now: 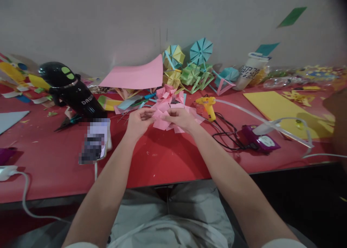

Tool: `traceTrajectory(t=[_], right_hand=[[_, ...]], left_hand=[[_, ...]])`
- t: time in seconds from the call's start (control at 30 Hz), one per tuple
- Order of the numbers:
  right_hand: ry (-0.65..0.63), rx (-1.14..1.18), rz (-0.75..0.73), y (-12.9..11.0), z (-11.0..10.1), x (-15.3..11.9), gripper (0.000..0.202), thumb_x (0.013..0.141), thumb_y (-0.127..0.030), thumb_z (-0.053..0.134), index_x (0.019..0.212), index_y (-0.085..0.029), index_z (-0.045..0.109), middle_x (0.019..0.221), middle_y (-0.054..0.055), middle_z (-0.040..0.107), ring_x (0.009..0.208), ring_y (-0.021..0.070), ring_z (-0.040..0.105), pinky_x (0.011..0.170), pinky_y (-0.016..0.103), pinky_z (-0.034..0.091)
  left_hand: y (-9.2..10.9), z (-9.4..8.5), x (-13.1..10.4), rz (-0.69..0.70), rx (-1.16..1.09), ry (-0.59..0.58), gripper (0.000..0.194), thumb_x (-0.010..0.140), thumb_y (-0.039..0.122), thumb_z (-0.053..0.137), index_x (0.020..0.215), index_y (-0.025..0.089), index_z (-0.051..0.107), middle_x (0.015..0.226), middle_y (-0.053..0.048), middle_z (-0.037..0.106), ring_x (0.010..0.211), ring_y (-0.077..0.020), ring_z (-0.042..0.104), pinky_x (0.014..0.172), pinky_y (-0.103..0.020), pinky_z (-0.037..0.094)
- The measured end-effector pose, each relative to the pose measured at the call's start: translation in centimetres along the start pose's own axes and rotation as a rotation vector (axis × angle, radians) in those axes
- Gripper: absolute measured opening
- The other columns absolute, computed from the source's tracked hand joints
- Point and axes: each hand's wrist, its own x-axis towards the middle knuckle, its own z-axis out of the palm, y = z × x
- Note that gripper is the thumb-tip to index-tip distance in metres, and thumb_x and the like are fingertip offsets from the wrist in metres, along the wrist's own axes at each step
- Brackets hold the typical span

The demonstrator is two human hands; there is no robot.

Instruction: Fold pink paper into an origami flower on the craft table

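Just past the middle of the red table (168, 157), a piece of folded pink paper (160, 114) is held between my two hands. My left hand (139, 121) pinches its left side, fingertips bent inward. From the right, my right hand (182, 118) grips it with thumb and fingers. More pink paper pieces (166, 92) lie in a heap right behind and around my hands, partly covered by them. A yellow glue gun (208, 107) stands to the right of my right hand, its black cord trailing off.
Left are a tilted black bottle (73, 92), a phone (94, 141) and pliers (66, 123). Behind stand folded paper models (201, 52) and a pink sheet (135, 74). Right are a purple power strip (261, 139), yellow sheets (276, 108) and a paper cup (251, 71).
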Motion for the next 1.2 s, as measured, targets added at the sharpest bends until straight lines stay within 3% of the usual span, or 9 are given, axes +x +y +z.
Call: traceTrajectory(t=[0.13,0.27,0.37,0.47,0.57,0.77,1.03,1.2], right_hand=[[0.03,-0.146,-0.064,0.0,0.3,-0.1,0.054,0.067,-0.058,0.072,0.056,-0.019,0.036,0.058,-0.006,0.029,0.054,0.0063,0.029,0.047,0.022,0.027],[0.073,-0.2,-0.132,-0.2,0.3,0.0,0.056,0.071,-0.058,0.069,0.053,-0.019,0.032,0.057,-0.006,0.026,0.055,0.0067,0.024,0.049,0.024,0.021],[0.076,-0.138,-0.12,-0.2,0.3,0.1,0.05,0.068,-0.057,0.071,0.055,-0.019,0.042,0.058,-0.005,0.033,0.055,0.0071,0.03,0.049,0.024,0.026],[0.055,-0.02,-0.086,0.0,0.5,0.1,0.043,0.062,-0.055,0.075,0.074,-0.018,0.059,0.067,-0.002,0.05,0.061,0.0092,0.044,0.052,0.023,0.038],[0.065,-0.034,-0.077,0.6,0.6,0.3,0.046,0.059,-0.052,0.079,0.086,-0.017,0.065,0.068,-0.003,0.051,0.061,0.0094,0.045,0.052,0.023,0.04],[0.149,-0.197,-0.187,1.1,0.6,0.7,0.039,0.064,-0.051,0.077,0.075,-0.015,0.069,0.059,-0.004,0.047,0.055,0.0067,0.036,0.048,0.023,0.029],[0.169,-0.059,-0.128,0.0,0.3,0.4,0.034,0.06,-0.046,0.081,0.076,-0.017,0.072,0.075,0.004,0.068,0.068,0.0137,0.061,0.059,0.026,0.048],[0.219,-0.04,-0.206,-0.2,0.8,0.4,0.027,0.06,-0.04,0.082,0.068,-0.017,0.071,0.076,0.005,0.07,0.071,0.0153,0.063,0.066,0.029,0.052]], left_hand=[[0.0,0.2,-0.1,-0.007,0.016,-0.019,0.039,0.056,0.028,0.083,0.092,0.014,0.075,0.086,-0.008,0.074,0.077,-0.0181,0.067,0.078,-0.034,0.055],[-0.1,0.2,0.0,-0.042,-0.018,-0.008,0.04,0.057,0.028,0.082,0.094,0.014,0.075,0.086,-0.009,0.075,0.078,-0.0185,0.067,0.079,-0.035,0.055],[-0.1,0.1,0.1,-0.026,-0.014,-0.006,0.04,0.056,0.028,0.082,0.093,0.014,0.075,0.088,-0.009,0.075,0.079,-0.0184,0.067,0.079,-0.035,0.055],[0.0,0.0,0.1,0.013,0.014,-0.013,0.039,0.056,0.028,0.082,0.092,0.014,0.075,0.087,-0.008,0.074,0.079,-0.0186,0.067,0.078,-0.034,0.056],[0.4,0.2,-0.1,0.039,0.049,-0.012,0.037,0.056,0.03,0.083,0.089,0.014,0.074,0.086,-0.008,0.074,0.079,-0.0191,0.068,0.077,-0.034,0.056],[0.7,0.4,-0.2,-0.05,0.026,0.02,0.039,0.051,0.032,0.087,0.083,0.014,0.074,0.08,-0.008,0.074,0.077,-0.0208,0.068,0.074,-0.035,0.058],[0.3,0.3,0.1,-0.048,0.001,0.044,0.035,0.052,0.028,0.085,0.083,0.015,0.074,0.081,-0.007,0.073,0.077,-0.0197,0.067,0.075,-0.035,0.057],[-0.1,0.2,0.2,-0.034,0.013,0.086,0.03,0.055,0.024,0.082,0.084,0.015,0.074,0.077,-0.005,0.072,0.075,-0.0188,0.067,0.075,-0.034,0.056]])
